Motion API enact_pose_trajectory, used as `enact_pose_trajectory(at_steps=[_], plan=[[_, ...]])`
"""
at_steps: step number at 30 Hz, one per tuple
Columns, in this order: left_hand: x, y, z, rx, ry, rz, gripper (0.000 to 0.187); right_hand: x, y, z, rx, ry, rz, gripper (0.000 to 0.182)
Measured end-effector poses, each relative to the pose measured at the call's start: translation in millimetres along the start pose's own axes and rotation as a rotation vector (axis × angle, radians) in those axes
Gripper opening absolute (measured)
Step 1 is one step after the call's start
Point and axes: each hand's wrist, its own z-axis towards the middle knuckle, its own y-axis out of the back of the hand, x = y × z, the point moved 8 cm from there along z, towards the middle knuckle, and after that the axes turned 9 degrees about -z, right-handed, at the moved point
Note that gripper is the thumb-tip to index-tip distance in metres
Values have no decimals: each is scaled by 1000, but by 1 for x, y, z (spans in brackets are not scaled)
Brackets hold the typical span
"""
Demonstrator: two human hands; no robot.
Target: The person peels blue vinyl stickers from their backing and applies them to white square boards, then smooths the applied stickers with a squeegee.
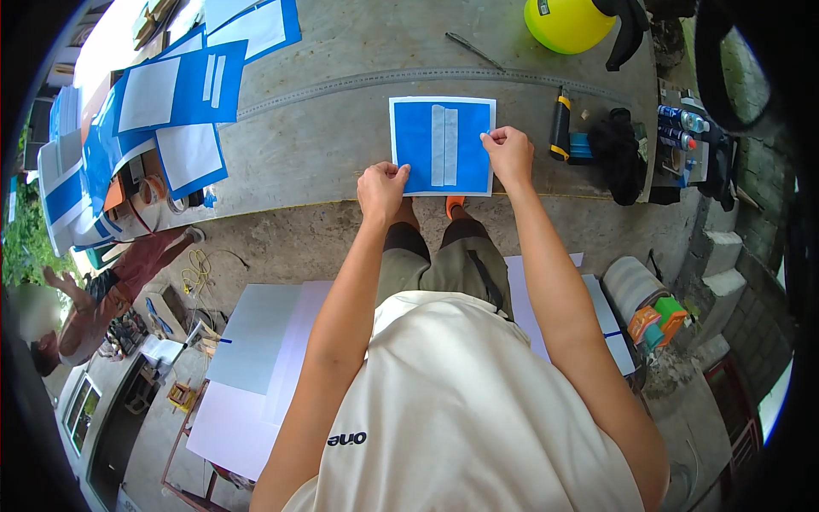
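A square blue sheet (469, 162) with a white border lies at the table's near edge, two pale vertical strips (444, 145) running down its middle. My left hand (383, 189) pinches its lower left edge, fingers closed. On the opposite side, my right hand (510, 155) is closed at the right edge, thumb and forefinger pressed together on the sheet. Beyond it a long metal ruler (367, 81) stretches across the table. Right of my right hand lies a yellow-and-black utility knife (560, 126).
The grey table (316, 154) also bears a pen (474, 50), a yellow spray bottle (567, 24) and a black cloth (618, 154). Blue-and-white sheets (179, 90) are piled at left. Another person (94, 299) is at far left. Large pale panels (256, 341) are behind me.
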Motion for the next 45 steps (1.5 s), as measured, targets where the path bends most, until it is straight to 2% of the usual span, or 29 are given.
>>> enact_pose_trajectory(at_steps=[31, 45], plan=[[-3, 0, 1, -27, 11, 36, 33, -10, -5, 11, 58, -17, -17, 25], [-3, -1, 2, -34, -6, 46, 39, -15, -8, 15, 91, -45, -5, 23]])
